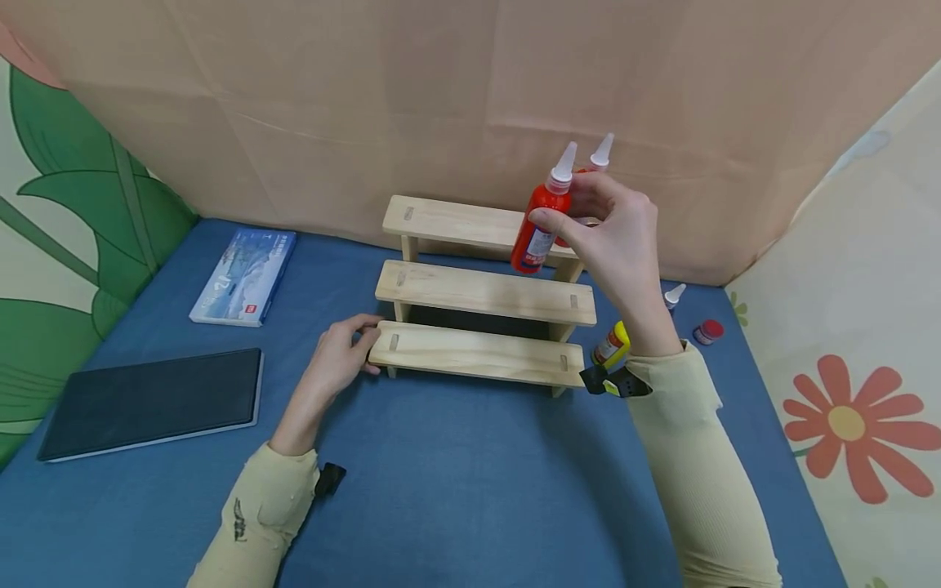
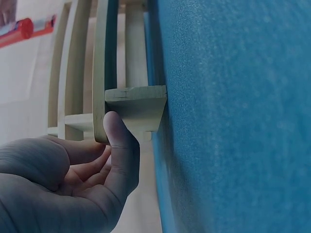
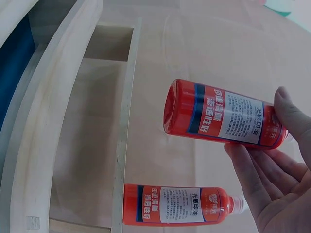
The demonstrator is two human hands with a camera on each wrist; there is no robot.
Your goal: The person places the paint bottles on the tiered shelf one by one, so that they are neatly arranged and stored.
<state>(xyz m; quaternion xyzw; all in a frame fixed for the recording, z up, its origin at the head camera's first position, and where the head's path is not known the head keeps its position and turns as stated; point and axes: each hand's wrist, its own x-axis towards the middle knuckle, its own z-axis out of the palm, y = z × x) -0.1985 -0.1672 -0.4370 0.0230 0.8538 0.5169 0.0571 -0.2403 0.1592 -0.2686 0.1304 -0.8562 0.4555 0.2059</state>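
Observation:
A three-tier wooden step shelf (image 1: 478, 353) stands against the back cloth. My left hand (image 1: 340, 353) grips the left end of its lowest board, thumb and fingers on either side of the wood in the left wrist view. Above the top board, my right hand (image 1: 621, 241) holds a red ink bottle (image 1: 539, 229) with a white pointed cap, pinched near its shoulder. The bottle's base is clear of the wood in the right wrist view. A second red ink bottle (image 3: 175, 206) stands on the top board at the right end, mostly hidden behind my right hand in the head view.
Right of the shelf are a yellow bottle (image 1: 612, 345), a white-tipped bottle (image 1: 673, 296) partly behind the wrist, and a small red-lidded jar (image 1: 709, 331). On the left lie a blue-and-white box (image 1: 244, 278) and a dark flat tablet-like case (image 1: 154, 404), on blue cloth (image 1: 470, 482).

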